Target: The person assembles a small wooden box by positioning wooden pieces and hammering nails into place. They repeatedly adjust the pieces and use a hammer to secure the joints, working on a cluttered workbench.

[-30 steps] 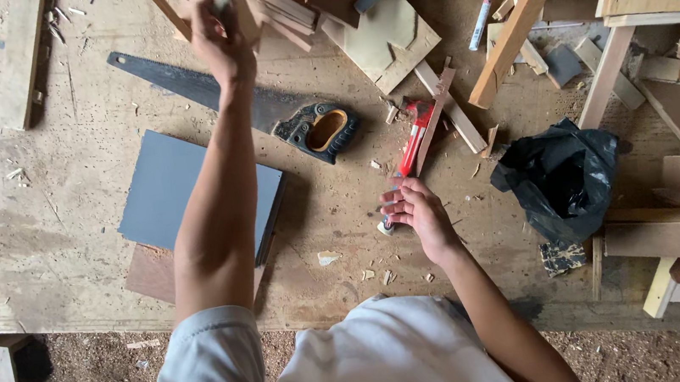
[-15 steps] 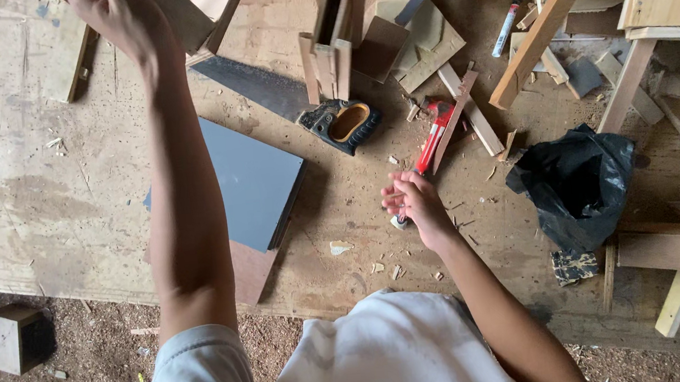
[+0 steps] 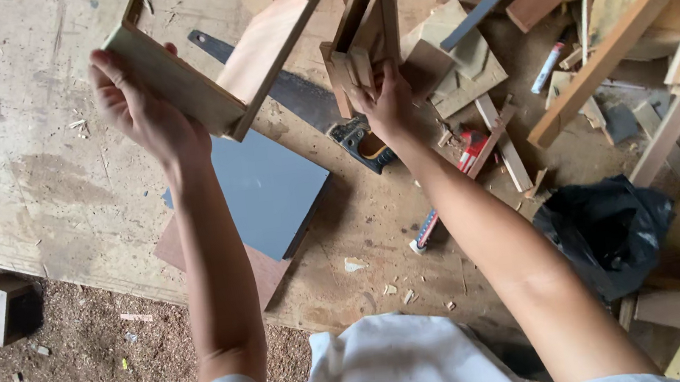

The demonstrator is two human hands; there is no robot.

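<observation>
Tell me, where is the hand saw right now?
In the head view the hand saw lies on the workbench near the middle, its handle just below the right hand, beside the grey board.

Angled wooden frame [image 3: 207,70] and slatted wooden piece [image 3: 364,30], both held aloft

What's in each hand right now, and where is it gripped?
Left hand grips the end board of an open wooden frame. Right hand holds a small wooden assembly by its lower end.
</observation>
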